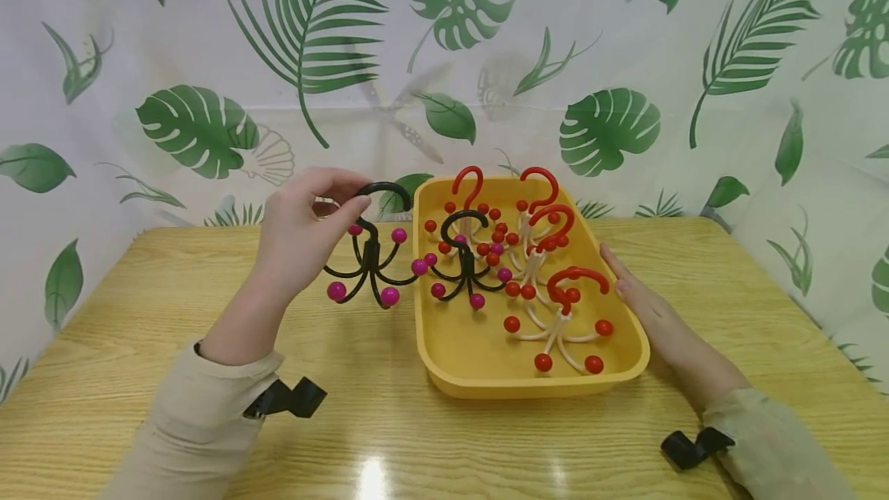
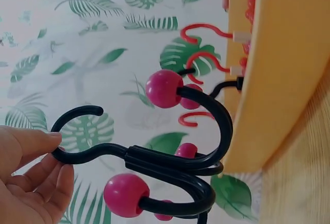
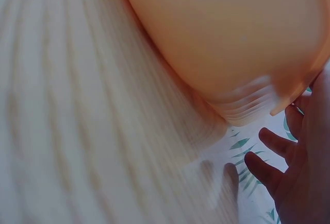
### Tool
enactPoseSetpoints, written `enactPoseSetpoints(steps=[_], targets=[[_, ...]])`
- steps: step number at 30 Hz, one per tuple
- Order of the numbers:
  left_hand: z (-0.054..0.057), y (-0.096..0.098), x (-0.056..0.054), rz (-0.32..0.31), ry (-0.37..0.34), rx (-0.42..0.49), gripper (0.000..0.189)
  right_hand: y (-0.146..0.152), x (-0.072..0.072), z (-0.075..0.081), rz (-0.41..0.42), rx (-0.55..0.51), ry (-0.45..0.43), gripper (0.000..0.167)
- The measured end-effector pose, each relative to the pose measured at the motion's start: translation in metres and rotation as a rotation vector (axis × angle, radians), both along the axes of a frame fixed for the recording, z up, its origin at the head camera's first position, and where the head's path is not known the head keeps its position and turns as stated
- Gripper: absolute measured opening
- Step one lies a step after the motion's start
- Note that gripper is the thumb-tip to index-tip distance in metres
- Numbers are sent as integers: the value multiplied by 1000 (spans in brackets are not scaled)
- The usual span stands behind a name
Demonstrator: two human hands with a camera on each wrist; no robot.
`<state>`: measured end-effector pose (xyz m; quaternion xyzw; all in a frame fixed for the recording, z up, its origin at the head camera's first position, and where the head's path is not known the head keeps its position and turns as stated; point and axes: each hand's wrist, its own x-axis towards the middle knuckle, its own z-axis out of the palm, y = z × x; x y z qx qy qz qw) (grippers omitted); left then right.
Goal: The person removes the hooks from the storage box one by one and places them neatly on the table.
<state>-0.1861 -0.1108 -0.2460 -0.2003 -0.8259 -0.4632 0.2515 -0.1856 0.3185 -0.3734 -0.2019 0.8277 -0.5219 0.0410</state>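
Five hangers (image 1: 468,261) in the tub (image 1: 528,387) (one black); left hand (image 1: 295,234) pinches another black hanger (image 1: 371,255) outside; right hand (image 1: 653,322) spread at the rim.

White glare marks the tabletop (image 1: 368,430); right wrist view looks hazy.

And it's one blk hook (image 1: 371,257) left of ctr, a 2nd blk hook (image 1: 468,259) mid-frame, that's 2! Five magenta balls (image 1: 390,296) showing on the 1st. Right of ctr, 4 red-topped hooks (image 1: 562,322), their red balls (image 1: 593,365) too bunched to tally. Just 1 yellow tub (image 1: 465,353)! Hands, 2: L hand (image 1: 295,234) left of ctr, R hand (image 1: 656,322) at right. Lower frame, 2 blk wrist gadgets (image 1: 302,398), 2 sleeves (image 1: 201,407). Table (image 1: 340,423), 1.
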Motion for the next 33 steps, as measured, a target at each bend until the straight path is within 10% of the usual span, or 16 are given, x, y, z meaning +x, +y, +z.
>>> enactPoseSetpoints(steps=[20,33], targets=[[-29,-50,-33,178,-198,-47,20,-1,0,1,7,-12,1,51],[-44,-66,-61,287,-201,-58,17,0,-1,-1,13,8,53,50]])
